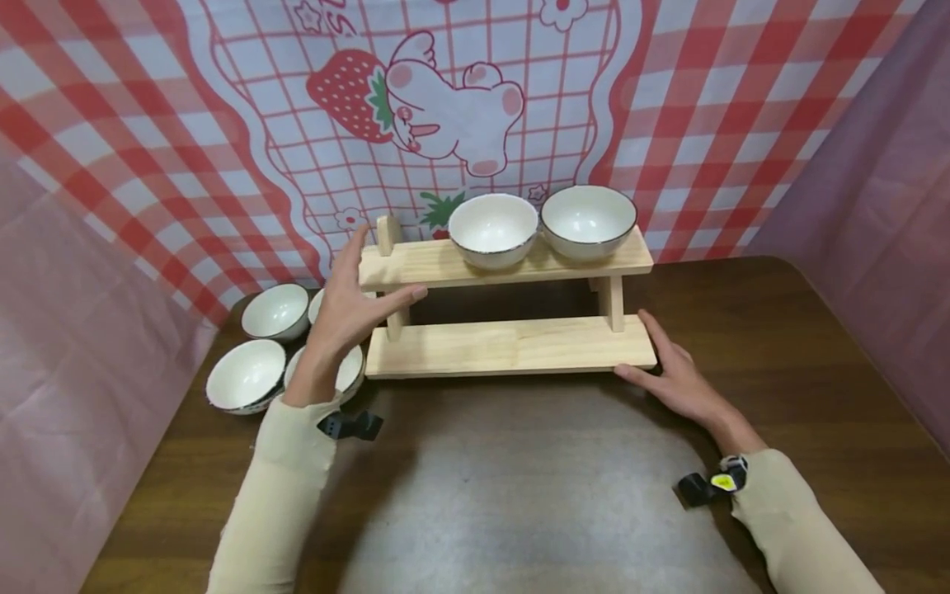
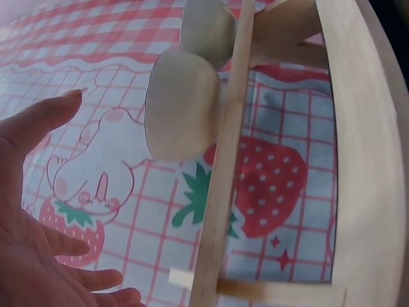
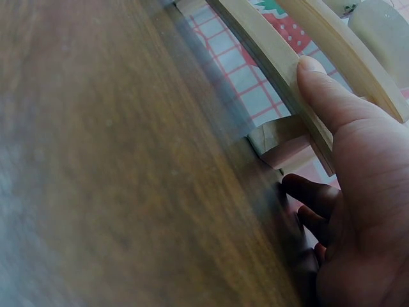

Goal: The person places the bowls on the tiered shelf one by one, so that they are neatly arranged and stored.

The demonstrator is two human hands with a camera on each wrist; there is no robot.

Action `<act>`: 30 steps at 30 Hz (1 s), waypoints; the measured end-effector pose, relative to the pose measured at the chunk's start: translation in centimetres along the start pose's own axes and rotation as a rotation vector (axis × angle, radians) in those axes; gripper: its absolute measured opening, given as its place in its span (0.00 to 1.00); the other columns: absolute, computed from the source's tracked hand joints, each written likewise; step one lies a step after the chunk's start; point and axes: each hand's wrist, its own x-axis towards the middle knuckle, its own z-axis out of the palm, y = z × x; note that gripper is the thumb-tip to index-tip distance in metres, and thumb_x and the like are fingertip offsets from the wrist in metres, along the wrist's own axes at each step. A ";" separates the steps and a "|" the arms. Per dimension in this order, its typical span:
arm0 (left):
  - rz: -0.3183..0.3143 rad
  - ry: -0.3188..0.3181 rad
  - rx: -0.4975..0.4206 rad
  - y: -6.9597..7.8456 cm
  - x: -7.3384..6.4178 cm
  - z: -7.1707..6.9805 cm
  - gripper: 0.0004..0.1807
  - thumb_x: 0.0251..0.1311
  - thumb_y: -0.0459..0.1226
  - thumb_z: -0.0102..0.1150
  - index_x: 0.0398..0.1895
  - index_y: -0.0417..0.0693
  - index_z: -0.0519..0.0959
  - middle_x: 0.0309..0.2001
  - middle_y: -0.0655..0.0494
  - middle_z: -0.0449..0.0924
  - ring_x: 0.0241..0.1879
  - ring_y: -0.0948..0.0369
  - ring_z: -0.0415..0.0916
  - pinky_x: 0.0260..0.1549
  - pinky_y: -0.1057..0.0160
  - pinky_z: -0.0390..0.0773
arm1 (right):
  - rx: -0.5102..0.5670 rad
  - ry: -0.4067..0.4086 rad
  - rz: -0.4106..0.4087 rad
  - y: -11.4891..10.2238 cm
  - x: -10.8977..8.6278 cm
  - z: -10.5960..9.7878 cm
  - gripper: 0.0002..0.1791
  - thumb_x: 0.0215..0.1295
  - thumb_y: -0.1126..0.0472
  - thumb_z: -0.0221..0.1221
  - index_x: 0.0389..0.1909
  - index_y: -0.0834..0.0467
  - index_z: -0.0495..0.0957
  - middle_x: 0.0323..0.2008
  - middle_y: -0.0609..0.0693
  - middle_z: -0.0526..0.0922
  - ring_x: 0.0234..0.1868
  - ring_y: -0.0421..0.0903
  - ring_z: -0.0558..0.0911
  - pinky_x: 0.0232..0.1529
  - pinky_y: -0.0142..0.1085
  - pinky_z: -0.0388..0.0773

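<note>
Left hand (image 1: 343,312), fingers wide apart, empty beside the wooden rack (image 1: 430,262); right hand (image 1: 679,383) loosely spread, thumb against its lower shelf (image 1: 505,348)

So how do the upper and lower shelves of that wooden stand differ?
The upper shelf bears two bowls, while the lower shelf bears none. The upper shelf also sits farther back, nearer the patterned cloth, while the lower shelf sits closer to the person. Both are pale, long wooden boards, lying roughly parallel.
</note>
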 end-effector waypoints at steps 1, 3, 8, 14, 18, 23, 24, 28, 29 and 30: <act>-0.003 0.004 0.009 -0.2 -0.2 -0.2 0.61 0.51 0.51 0.73 0.82 0.60 0.43 0.82 0.51 0.41 0.81 0.50 0.41 0.76 0.37 0.50 | 0.000 -0.001 0.000 0.0 0.0 0.0 0.57 0.64 0.50 0.66 0.81 0.51 0.36 0.79 0.66 0.50 0.76 0.69 0.55 0.69 0.70 0.55; -0.014 0.006 0.028 -0.7 -0.7 -0.7 0.61 0.52 0.52 0.72 0.82 0.60 0.41 0.83 0.51 0.40 0.82 0.49 0.39 0.75 0.35 0.49 | -0.003 -0.002 -0.001 -0.1 0.0 0.0 0.57 0.64 0.50 0.66 0.81 0.52 0.36 0.79 0.66 0.50 0.76 0.69 0.55 0.69 0.69 0.55; -0.031 0.033 0.063 -1.7 -1.7 -1.7 0.62 0.52 0.52 0.71 0.82 0.57 0.41 0.82 0.49 0.40 0.81 0.47 0.40 0.75 0.34 0.50 | -0.006 -0.001 -0.001 0.0 0.0 0.0 0.57 0.64 0.50 0.66 0.81 0.52 0.36 0.78 0.67 0.51 0.76 0.69 0.56 0.69 0.69 0.55; -0.026 0.069 0.073 -3.1 -2.7 -2.9 0.61 0.51 0.49 0.72 0.82 0.53 0.42 0.81 0.46 0.46 0.79 0.46 0.48 0.76 0.40 0.53 | -0.007 -0.003 0.001 -0.1 0.0 0.0 0.57 0.64 0.50 0.66 0.81 0.52 0.36 0.78 0.67 0.51 0.76 0.69 0.55 0.69 0.70 0.55; -0.043 0.078 0.090 -4.3 -3.4 -3.7 0.61 0.51 0.49 0.73 0.82 0.53 0.42 0.81 0.45 0.45 0.79 0.44 0.47 0.74 0.38 0.55 | -0.006 -0.005 -0.001 -0.1 0.0 0.0 0.57 0.64 0.50 0.66 0.81 0.52 0.36 0.78 0.67 0.51 0.76 0.69 0.55 0.69 0.69 0.55; -0.082 0.099 0.094 -5.8 -4.3 -4.8 0.61 0.53 0.48 0.72 0.82 0.52 0.41 0.81 0.44 0.45 0.77 0.41 0.48 0.73 0.38 0.55 | 0.001 -0.004 -0.002 -0.2 0.1 0.0 0.57 0.65 0.50 0.66 0.81 0.53 0.36 0.78 0.67 0.51 0.76 0.69 0.55 0.69 0.70 0.55; -0.091 0.106 0.097 -6.0 -4.4 -5.1 0.61 0.53 0.48 0.72 0.82 0.51 0.41 0.81 0.43 0.45 0.77 0.41 0.48 0.73 0.37 0.55 | 0.000 -0.004 -0.001 -0.2 0.1 0.0 0.57 0.65 0.50 0.66 0.81 0.53 0.36 0.78 0.67 0.51 0.76 0.69 0.55 0.69 0.70 0.55; -0.125 0.146 0.108 -7.1 -4.7 -6.0 0.60 0.53 0.48 0.72 0.82 0.50 0.41 0.81 0.41 0.45 0.77 0.40 0.49 0.72 0.36 0.56 | -0.005 -0.002 -0.002 -0.1 0.1 0.0 0.57 0.64 0.50 0.66 0.81 0.53 0.36 0.78 0.67 0.51 0.76 0.69 0.56 0.69 0.69 0.55; -0.129 0.159 0.108 -7.4 -4.8 -6.3 0.60 0.53 0.47 0.72 0.82 0.49 0.42 0.80 0.40 0.45 0.76 0.40 0.49 0.72 0.37 0.56 | -0.007 -0.001 -0.001 -0.1 0.1 0.0 0.57 0.64 0.50 0.66 0.81 0.53 0.36 0.78 0.67 0.51 0.76 0.69 0.56 0.69 0.69 0.55; -0.130 0.170 0.104 -7.7 -4.9 -6.5 0.59 0.53 0.47 0.71 0.82 0.49 0.43 0.80 0.39 0.46 0.76 0.39 0.49 0.72 0.36 0.56 | -0.009 -0.002 0.000 -0.1 0.0 0.0 0.57 0.64 0.50 0.66 0.81 0.53 0.36 0.78 0.67 0.51 0.76 0.69 0.56 0.69 0.69 0.55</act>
